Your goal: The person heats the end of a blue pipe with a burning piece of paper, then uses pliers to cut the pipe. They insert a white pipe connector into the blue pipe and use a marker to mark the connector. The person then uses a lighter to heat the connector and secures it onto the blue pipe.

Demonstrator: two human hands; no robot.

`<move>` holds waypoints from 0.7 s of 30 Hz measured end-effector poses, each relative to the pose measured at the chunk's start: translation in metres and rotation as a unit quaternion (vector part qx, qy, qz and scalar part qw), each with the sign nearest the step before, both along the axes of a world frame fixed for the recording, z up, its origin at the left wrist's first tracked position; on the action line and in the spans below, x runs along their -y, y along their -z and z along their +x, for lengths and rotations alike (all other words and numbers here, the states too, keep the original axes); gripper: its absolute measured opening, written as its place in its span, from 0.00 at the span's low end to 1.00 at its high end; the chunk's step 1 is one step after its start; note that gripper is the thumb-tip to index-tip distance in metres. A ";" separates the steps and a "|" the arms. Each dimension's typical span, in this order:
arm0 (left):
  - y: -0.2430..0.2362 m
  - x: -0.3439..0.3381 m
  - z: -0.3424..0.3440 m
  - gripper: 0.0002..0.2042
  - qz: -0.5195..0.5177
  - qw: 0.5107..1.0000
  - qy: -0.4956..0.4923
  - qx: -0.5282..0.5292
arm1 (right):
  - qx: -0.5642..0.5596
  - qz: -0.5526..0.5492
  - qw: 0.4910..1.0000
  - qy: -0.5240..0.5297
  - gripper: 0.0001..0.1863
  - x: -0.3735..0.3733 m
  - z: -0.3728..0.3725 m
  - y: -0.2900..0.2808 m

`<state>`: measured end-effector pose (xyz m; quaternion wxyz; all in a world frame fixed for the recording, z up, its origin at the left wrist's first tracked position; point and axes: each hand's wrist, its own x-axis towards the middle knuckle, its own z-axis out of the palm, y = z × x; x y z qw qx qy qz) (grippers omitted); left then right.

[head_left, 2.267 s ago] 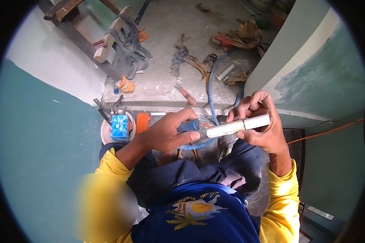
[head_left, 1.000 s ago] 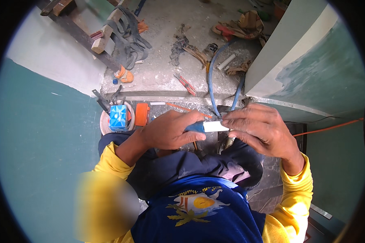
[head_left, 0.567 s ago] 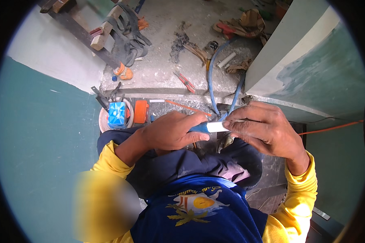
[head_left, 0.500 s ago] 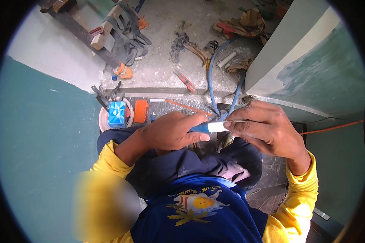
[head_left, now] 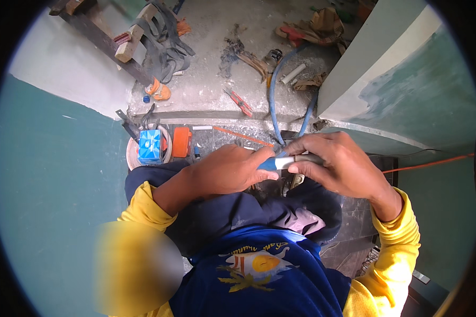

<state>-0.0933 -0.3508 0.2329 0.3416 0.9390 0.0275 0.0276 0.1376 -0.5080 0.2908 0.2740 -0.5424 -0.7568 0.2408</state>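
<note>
Above my lap, my left hand (head_left: 232, 168) is closed around a blue tube (head_left: 268, 164). A short white sleeve-like piece (head_left: 284, 162) sits at the tube's right end, in line with it. My right hand (head_left: 336, 161) pinches the white piece's right end between thumb and fingers. Something greyish shows between those fingers, too covered to name. Most of the tube is hidden inside my left hand.
Beyond my hands a blue hose (head_left: 273, 100) loops over the floor. Red-handled pliers (head_left: 241, 103) lie on the ledge. A blue box (head_left: 150, 147) and an orange case (head_left: 182, 141) stand at left. Walls rise on both sides.
My right hand has shifted slightly left and its fingers now curl around the white piece's end, with the thumb below. My left hand still grips the blue tube.
</note>
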 end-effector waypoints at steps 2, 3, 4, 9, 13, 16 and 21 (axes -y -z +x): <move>0.010 -0.006 0.001 0.20 -0.070 0.997 0.006 -0.041 | 0.001 0.022 1.000 0.009 0.16 -0.004 -0.005 0.007; 0.013 -0.007 0.000 0.20 -0.107 0.992 0.004 -0.064 | 0.037 0.046 0.998 -0.001 0.17 -0.004 -0.004 0.007; 0.013 -0.009 0.000 0.19 -0.104 0.994 0.009 -0.035 | 0.073 0.070 0.995 -0.012 0.18 -0.002 -0.003 0.007; 0.007 -0.004 0.008 0.14 -0.048 0.998 -0.019 0.047 | 0.349 0.175 0.920 -0.023 0.17 0.005 -0.012 -0.004; 0.026 0.003 0.011 0.11 0.065 0.992 -0.097 0.052 | 0.337 0.148 0.930 -0.004 0.14 0.003 -0.028 0.001; 0.030 0.007 0.007 0.10 0.088 0.987 -0.132 0.031 | 0.163 0.022 0.984 0.068 0.13 -0.002 -0.038 0.017; 0.045 -0.004 0.003 0.11 0.040 0.990 -0.135 -0.012 | -0.113 -0.252 0.953 0.125 0.17 -0.026 -0.031 0.038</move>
